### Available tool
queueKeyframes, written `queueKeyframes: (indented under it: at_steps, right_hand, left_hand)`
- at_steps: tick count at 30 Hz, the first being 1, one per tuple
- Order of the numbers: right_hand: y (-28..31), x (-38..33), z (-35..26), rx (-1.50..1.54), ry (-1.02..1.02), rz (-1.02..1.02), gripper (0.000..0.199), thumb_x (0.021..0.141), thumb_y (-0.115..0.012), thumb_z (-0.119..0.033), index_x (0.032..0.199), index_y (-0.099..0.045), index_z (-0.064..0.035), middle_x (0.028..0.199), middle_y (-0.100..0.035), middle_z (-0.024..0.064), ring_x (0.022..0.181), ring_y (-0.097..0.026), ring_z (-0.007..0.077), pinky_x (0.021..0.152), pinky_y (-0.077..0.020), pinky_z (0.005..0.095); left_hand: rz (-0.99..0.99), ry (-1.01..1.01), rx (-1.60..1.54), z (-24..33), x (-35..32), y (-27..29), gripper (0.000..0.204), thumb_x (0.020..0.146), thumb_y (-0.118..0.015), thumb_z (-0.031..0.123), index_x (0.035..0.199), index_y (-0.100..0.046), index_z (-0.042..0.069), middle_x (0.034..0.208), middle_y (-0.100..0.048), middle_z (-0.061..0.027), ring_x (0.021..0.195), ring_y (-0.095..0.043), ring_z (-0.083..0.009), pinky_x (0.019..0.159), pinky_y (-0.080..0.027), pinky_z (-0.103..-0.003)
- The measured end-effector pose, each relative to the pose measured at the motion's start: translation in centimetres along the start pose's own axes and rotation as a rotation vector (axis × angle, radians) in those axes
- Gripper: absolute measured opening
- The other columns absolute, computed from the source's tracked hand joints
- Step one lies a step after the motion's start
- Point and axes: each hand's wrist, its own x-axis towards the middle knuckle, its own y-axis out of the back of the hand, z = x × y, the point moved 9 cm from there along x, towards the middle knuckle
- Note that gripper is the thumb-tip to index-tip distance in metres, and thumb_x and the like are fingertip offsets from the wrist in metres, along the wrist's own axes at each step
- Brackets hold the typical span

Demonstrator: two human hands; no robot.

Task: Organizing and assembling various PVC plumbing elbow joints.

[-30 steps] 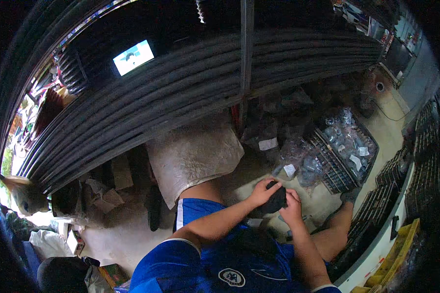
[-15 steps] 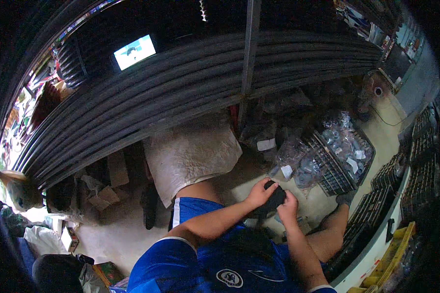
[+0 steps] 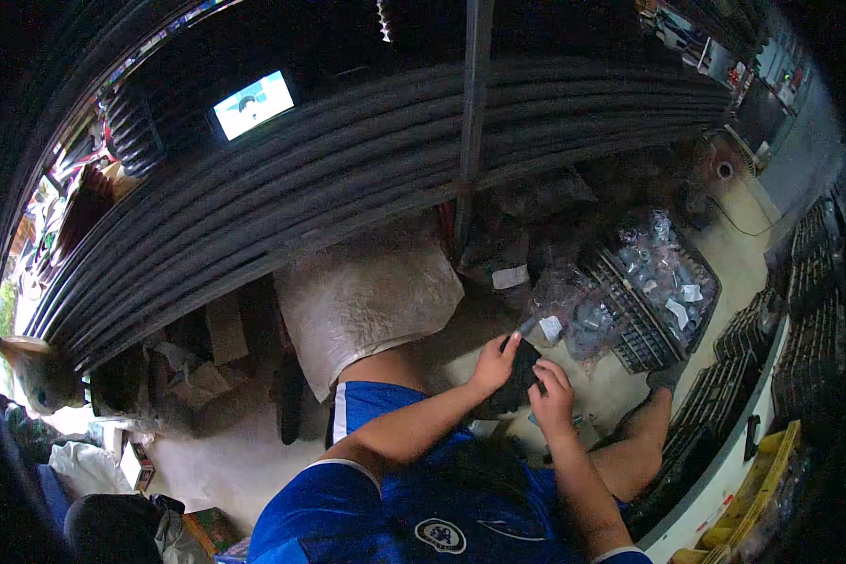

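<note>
In front of my lap, my left hand [image 3: 493,367] is closed on the left edge of a dark, soft-looking black piece [image 3: 514,378], its thumb pointing up. A small grey cylindrical thing [image 3: 527,327] shows by that thumb tip; whether it is held or lies beyond, I cannot tell. My right hand [image 3: 553,399] is at the right edge of the black piece, fingers bent in toward the thumb. What those fingers pinch is hidden. Beyond the hands are clear plastic bags of small grey parts [image 3: 590,321], with a white label [image 3: 550,328] on them.
A black crate [image 3: 641,348] with bagged grey parts stands ahead right. More dark slatted crates [image 3: 724,385] line the right side. A pale sack [image 3: 371,291] lies over my left knee. Long dark pipes [image 3: 348,164] cross behind a metal post [image 3: 475,103]; a lit screen [image 3: 254,105] is above them.
My right fingers have shifted from a pinch on the black piece to a curled pose at its right edge. My left thumb has lifted upright, and the grey cylindrical thing now shows beside it.
</note>
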Motion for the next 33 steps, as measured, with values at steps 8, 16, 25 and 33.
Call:
queueKeyframes:
  at_steps: [8, 16, 25, 33]
  right_hand:
    - [-0.4, -0.7, -1.8, -0.165, 0.215, 0.043, 0.017, 0.077, -0.067, 0.003, 0.093, -0.060, -0.0001, 0.119, -0.063, 0.0175, 0.096, -0.064, 0.0333, 0.083, -0.0526, 0.0383]
    - [-6.9, -6.3, 8.3, 1.189, -0.931, 0.016, 0.014, 0.092, -0.060, -0.006, 0.106, -0.057, -0.0049, 0.111, -0.066, 0.0124, 0.087, -0.068, 0.0255, 0.082, -0.0586, 0.0365]
    - [-3.8, -7.3, 11.4, 0.594, -0.640, -0.016, 0.033, 0.083, -0.062, 0.007, 0.110, -0.047, -0.0035, 0.105, -0.060, 0.0092, 0.093, -0.061, 0.0159, 0.072, -0.0523, 0.0287]
    - [-5.2, -7.1, 11.8, 1.183, -0.935, 0.056, 0.023, 0.096, -0.052, -0.005, 0.118, -0.048, -0.0049, 0.111, -0.058, 0.0080, 0.094, -0.061, 0.0190, 0.077, -0.0547, 0.0318]
  left_hand:
    - [0.196, -0.071, 0.264, 4.0, -0.8, 2.2, 0.052, 0.098, -0.054, 0.044, 0.087, -0.065, -0.005, 0.078, -0.065, -0.0265, 0.075, -0.066, -0.0357, 0.071, -0.049, -0.043]
    - [-0.049, -0.107, 0.372, 5.3, -1.0, 1.1, 0.049, 0.091, -0.064, 0.043, 0.090, -0.068, -0.006, 0.090, -0.065, -0.0275, 0.084, -0.066, -0.0382, 0.075, -0.050, -0.043]
    - [-0.347, -0.133, 0.079, 2.9, -1.0, -1.5, 0.041, 0.089, -0.071, 0.035, 0.098, -0.069, -0.005, 0.092, -0.068, -0.0132, 0.082, -0.064, -0.0215, 0.077, -0.051, -0.036]
    - [-0.564, 0.098, -0.113, 0.5, -1.0, -2.7, 0.041, 0.093, -0.067, 0.037, 0.110, -0.068, 0.000, 0.097, -0.069, -0.0076, 0.089, -0.061, -0.0144, 0.081, -0.050, -0.033]
